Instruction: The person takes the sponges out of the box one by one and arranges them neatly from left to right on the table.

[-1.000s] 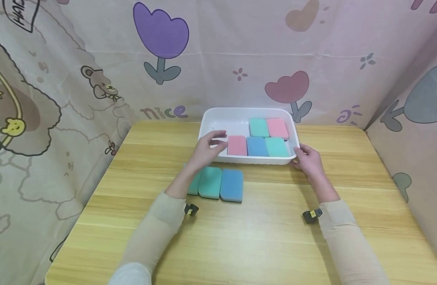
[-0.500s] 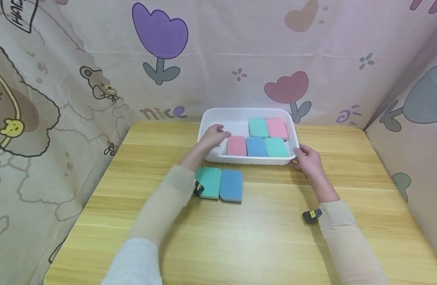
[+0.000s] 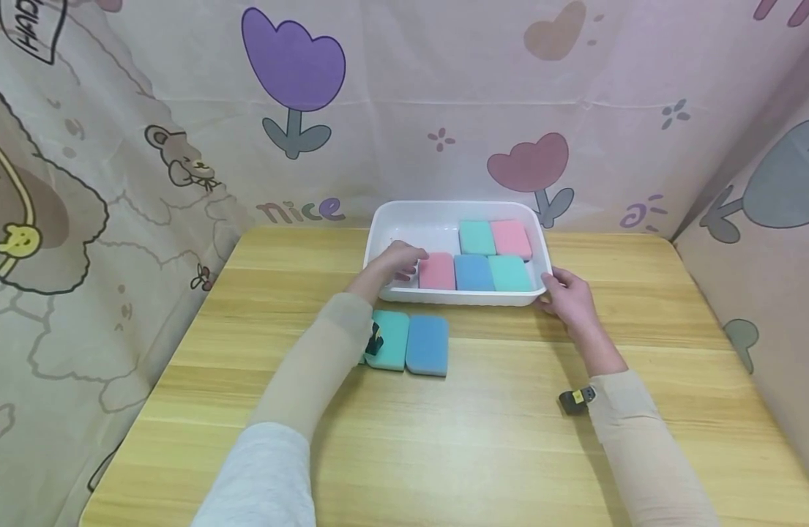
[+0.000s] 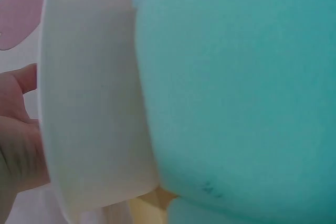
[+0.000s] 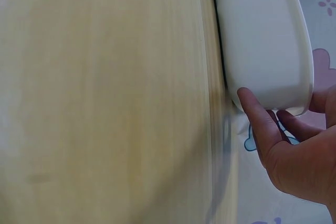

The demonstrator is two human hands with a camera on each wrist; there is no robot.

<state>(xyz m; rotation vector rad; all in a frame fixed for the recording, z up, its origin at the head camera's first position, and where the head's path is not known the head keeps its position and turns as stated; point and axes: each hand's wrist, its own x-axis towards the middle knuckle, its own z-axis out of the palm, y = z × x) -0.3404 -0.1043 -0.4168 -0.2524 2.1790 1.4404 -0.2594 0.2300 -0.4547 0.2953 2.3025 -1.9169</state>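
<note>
So — both hands at the white tray — sponges inside.

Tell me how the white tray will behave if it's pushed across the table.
The white tray looks stiff: its walls stand unbent where the right hand grips one end. Wide and low, it will probably slide rather than tip. The pink block has bare tray floor behind it, so it might shift.
</note>
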